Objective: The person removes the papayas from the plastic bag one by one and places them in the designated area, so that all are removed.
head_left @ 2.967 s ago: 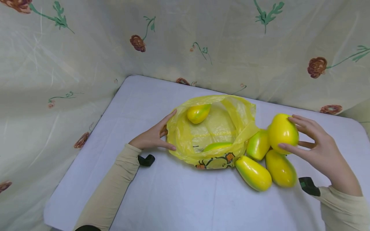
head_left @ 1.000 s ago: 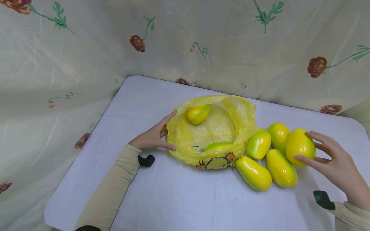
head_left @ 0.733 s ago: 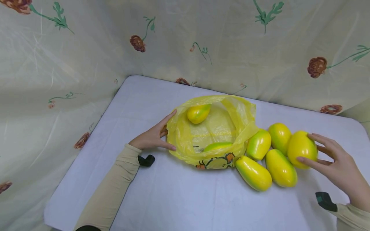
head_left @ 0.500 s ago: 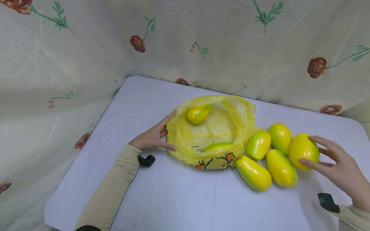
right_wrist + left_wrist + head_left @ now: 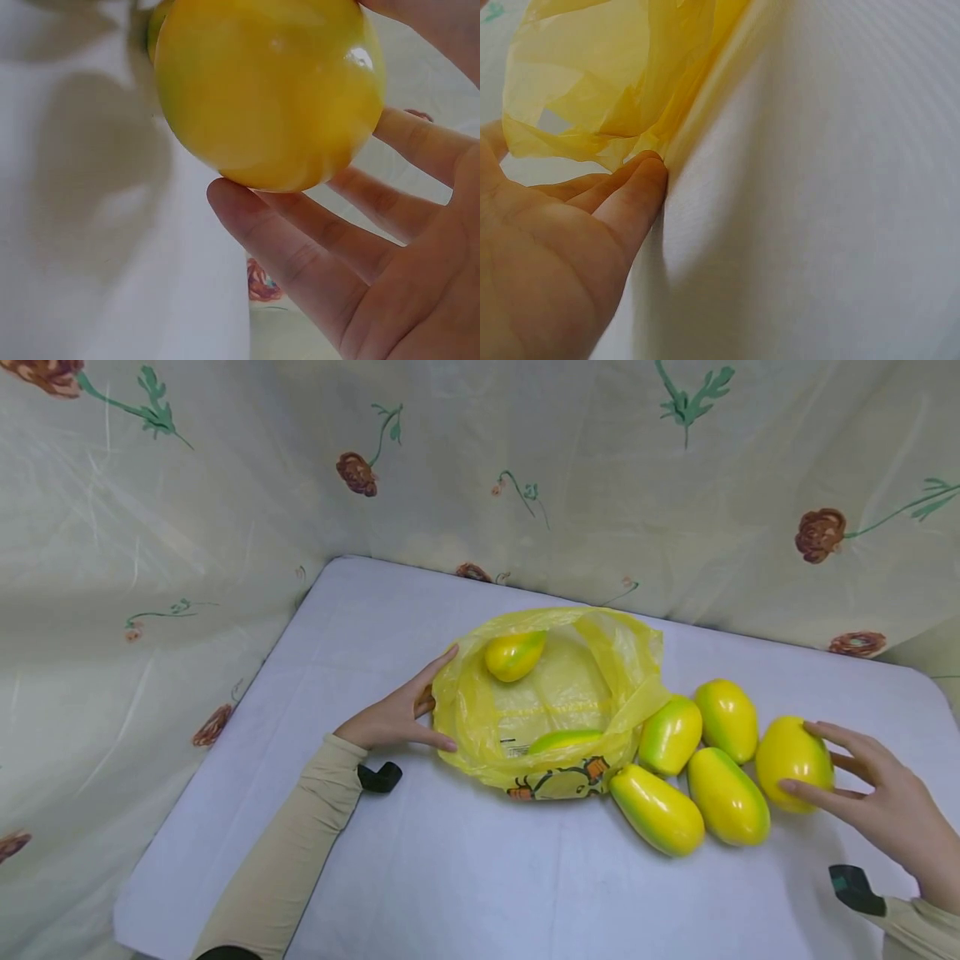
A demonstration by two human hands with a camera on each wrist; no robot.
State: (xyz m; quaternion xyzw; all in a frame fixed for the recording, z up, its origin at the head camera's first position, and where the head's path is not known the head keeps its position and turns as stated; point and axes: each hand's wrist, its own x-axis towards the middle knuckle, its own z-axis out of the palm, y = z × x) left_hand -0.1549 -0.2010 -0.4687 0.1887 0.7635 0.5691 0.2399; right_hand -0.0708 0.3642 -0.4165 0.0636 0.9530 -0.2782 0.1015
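A yellow plastic bag (image 5: 555, 693) lies with its mouth open on the table. My left hand (image 5: 390, 714) rests against the bag's left side, thumb and forefinger spread apart. In the left wrist view, its fingers (image 5: 634, 199) touch the plastic. Inside the bag, a yellow-green mango (image 5: 514, 656) is at the back and part of another mango (image 5: 566, 741) shows at the front. At the far right, my right hand (image 5: 881, 793) holds a mango (image 5: 795, 764) between thumb and fingers. In the right wrist view, the fingers (image 5: 274, 240) curve under this mango (image 5: 266, 90).
Several loose mangoes sit between the bag and my right hand, including a back one (image 5: 726, 721) and a front one (image 5: 657, 810). The white-covered table (image 5: 465, 877) extends in front. A floral curtain (image 5: 450, 493) hangs behind and at the left.
My right hand has carried its mango rightward and nearer to me, away from above the back loose mango, which now shows fully. The left hand and the bag have stayed put.
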